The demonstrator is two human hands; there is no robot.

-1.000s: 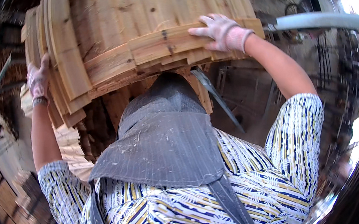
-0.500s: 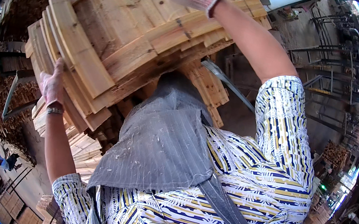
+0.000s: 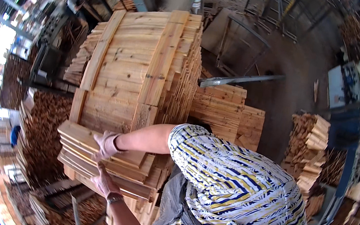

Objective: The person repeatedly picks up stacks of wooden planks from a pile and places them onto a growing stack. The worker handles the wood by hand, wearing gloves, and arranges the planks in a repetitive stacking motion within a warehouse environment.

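Thin pale wooden boards (image 3: 79, 134) lie stacked in stepped layers at the near end of a large pile of planks (image 3: 125, 62). My right hand (image 3: 106, 145), in a light knitted glove, reaches across and closes on the edge of the upper boards. Just below it, my left hand (image 3: 106, 184), gloved with a band at the wrist, grips the lower boards' edge, thumb pointing up toward the right hand. The fingertips of both hands are partly hidden against the wood. Crosswise battens (image 3: 164, 58) run along the pile's top.
A lower stack of boards (image 3: 221, 111) stands right of the pile, with a metal bar (image 3: 243, 80) jutting above it. Cut wood (image 3: 46, 140) is heaped at left. A grey machine (image 3: 351, 87) stands far right. Another person (image 3: 72, 2) is at the far left.
The view has turned, so the pile now stands more upright in it. My right hand has come from the pile's top down to the near boards, close beside my left hand.
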